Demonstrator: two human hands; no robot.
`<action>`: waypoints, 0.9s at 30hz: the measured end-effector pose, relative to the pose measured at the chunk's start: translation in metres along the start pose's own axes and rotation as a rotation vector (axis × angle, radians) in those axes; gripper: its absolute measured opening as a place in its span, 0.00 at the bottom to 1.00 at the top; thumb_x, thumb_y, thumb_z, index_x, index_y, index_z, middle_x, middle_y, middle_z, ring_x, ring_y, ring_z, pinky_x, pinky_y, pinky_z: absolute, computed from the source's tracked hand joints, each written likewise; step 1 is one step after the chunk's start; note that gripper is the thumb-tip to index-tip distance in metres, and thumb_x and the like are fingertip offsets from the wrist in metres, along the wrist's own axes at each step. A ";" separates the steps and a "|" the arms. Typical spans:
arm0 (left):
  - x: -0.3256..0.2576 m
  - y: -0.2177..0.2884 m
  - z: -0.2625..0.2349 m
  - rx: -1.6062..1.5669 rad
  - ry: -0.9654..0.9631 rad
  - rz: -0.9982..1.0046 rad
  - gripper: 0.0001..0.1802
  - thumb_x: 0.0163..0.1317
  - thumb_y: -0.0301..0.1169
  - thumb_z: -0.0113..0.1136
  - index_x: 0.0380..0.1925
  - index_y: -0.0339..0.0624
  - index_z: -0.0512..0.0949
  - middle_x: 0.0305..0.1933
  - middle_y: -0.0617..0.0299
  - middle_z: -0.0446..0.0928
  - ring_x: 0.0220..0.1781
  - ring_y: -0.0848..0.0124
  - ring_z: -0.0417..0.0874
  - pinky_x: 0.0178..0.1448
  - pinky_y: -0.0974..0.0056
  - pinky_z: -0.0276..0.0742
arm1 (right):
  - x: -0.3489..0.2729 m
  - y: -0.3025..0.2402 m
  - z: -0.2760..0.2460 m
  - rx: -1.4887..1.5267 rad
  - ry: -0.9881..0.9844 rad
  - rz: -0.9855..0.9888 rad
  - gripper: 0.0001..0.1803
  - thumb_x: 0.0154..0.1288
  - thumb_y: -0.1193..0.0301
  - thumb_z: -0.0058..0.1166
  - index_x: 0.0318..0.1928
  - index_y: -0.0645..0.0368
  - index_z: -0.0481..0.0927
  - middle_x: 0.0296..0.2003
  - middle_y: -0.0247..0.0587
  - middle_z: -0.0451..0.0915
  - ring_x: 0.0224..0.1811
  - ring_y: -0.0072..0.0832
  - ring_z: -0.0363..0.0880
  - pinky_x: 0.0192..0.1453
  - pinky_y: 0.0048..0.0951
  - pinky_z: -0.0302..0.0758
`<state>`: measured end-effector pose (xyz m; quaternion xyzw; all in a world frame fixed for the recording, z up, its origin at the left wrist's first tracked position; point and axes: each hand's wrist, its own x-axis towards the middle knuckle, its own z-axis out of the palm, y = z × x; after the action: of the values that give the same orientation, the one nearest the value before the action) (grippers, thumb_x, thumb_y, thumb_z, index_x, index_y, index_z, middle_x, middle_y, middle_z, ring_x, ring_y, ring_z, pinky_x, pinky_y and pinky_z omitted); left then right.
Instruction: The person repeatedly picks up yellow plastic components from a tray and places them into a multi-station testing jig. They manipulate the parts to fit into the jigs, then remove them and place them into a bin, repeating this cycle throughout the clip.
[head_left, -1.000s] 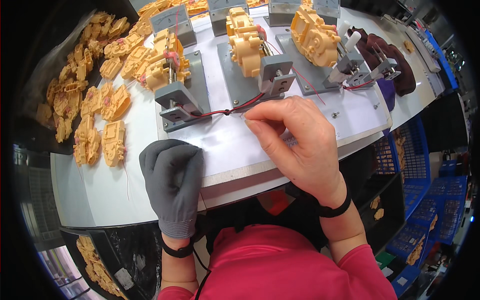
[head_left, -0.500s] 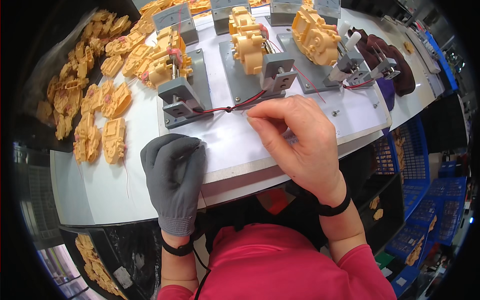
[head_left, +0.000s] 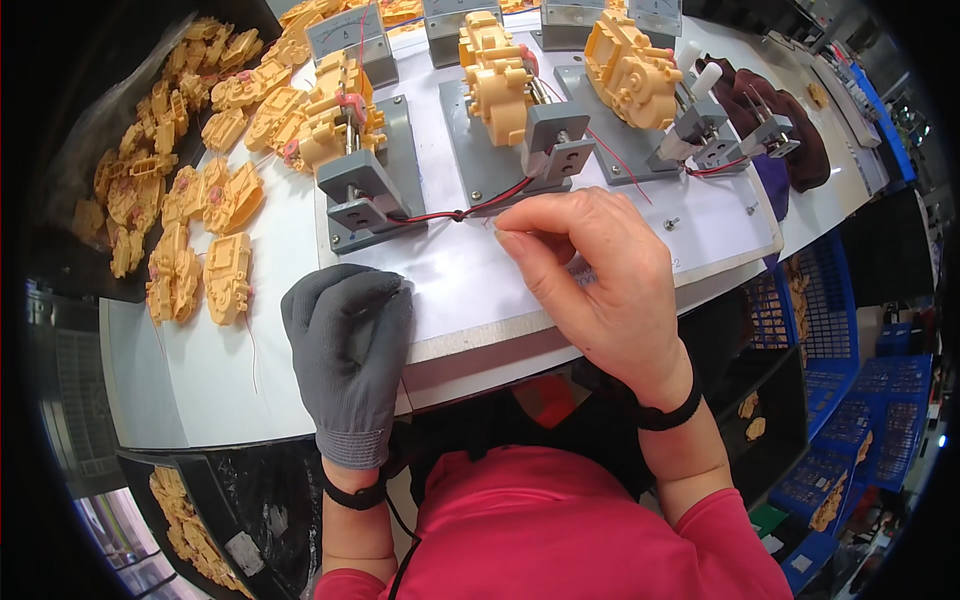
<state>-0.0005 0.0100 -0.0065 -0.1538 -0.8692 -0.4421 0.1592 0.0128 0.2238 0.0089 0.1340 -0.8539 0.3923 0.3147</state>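
My left hand [head_left: 350,340], in a grey knitted glove, is curled closed over the near table edge. A thin line like a wire shows just below it; whether the glove holds it is hidden. My right hand [head_left: 605,285] is bare, its thumb and index finger pinched together. A faint reddish strand shows by those fingertips, too small to name. Beside them, a knotted red and black wire [head_left: 458,216] links the left test fixture [head_left: 378,190] and the middle fixture [head_left: 545,140]. Yellow plastic gear housings [head_left: 497,95] sit on these fixtures, and another housing [head_left: 630,75] on the right one.
More yellow housings [head_left: 228,275] lie at the left, beside a dark bin [head_left: 120,285] heaped with them. Analog meters [head_left: 350,42] stand behind the fixtures. Loose screws [head_left: 671,224] lie on the white board. Blue baskets [head_left: 835,330] and a dark cloth [head_left: 808,150] are at the right.
Both hands stay almost in place, still closed. The fixtures and housings have not visibly moved.
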 end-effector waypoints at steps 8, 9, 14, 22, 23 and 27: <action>0.001 0.002 0.000 -0.007 0.004 -0.001 0.09 0.56 0.22 0.69 0.38 0.42 0.83 0.44 0.59 0.79 0.53 0.60 0.75 0.59 0.59 0.71 | 0.000 0.000 0.000 -0.004 -0.005 0.003 0.07 0.62 0.78 0.65 0.41 0.58 0.84 0.32 0.34 0.83 0.29 0.25 0.76 0.35 0.25 0.73; 0.001 0.002 0.000 -0.003 0.004 0.003 0.09 0.56 0.22 0.69 0.37 0.42 0.83 0.44 0.59 0.79 0.52 0.60 0.75 0.59 0.59 0.71 | 0.000 0.000 0.000 -0.005 -0.004 0.001 0.07 0.62 0.78 0.65 0.41 0.58 0.84 0.32 0.34 0.83 0.28 0.25 0.76 0.35 0.25 0.73; 0.001 0.001 -0.002 0.022 -0.016 0.009 0.08 0.56 0.22 0.68 0.37 0.41 0.82 0.44 0.59 0.79 0.52 0.60 0.75 0.59 0.58 0.71 | 0.000 0.000 0.000 -0.017 -0.005 -0.010 0.07 0.62 0.78 0.65 0.41 0.58 0.84 0.33 0.35 0.83 0.29 0.25 0.76 0.34 0.25 0.73; 0.002 0.003 0.000 0.054 -0.008 0.011 0.08 0.58 0.21 0.67 0.38 0.39 0.82 0.44 0.58 0.79 0.52 0.60 0.75 0.58 0.59 0.71 | 0.000 0.003 0.005 0.007 0.055 -0.035 0.07 0.62 0.75 0.65 0.38 0.55 0.80 0.25 0.33 0.79 0.27 0.32 0.76 0.37 0.33 0.69; 0.002 0.002 0.000 0.053 -0.005 0.020 0.08 0.58 0.21 0.67 0.38 0.39 0.82 0.44 0.58 0.79 0.52 0.59 0.75 0.58 0.59 0.71 | 0.000 0.002 0.004 -0.004 0.036 -0.021 0.07 0.62 0.76 0.65 0.39 0.56 0.82 0.27 0.34 0.80 0.28 0.30 0.77 0.37 0.31 0.71; 0.001 0.004 -0.002 0.021 -0.007 0.001 0.09 0.58 0.22 0.67 0.39 0.39 0.82 0.45 0.57 0.79 0.52 0.59 0.75 0.58 0.59 0.71 | 0.001 -0.003 0.001 -0.033 -0.017 0.014 0.07 0.62 0.79 0.65 0.41 0.59 0.85 0.32 0.35 0.82 0.31 0.26 0.78 0.36 0.25 0.74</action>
<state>-0.0001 0.0109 -0.0025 -0.1539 -0.8744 -0.4323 0.1579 0.0132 0.2216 0.0105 0.1261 -0.8638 0.3793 0.3068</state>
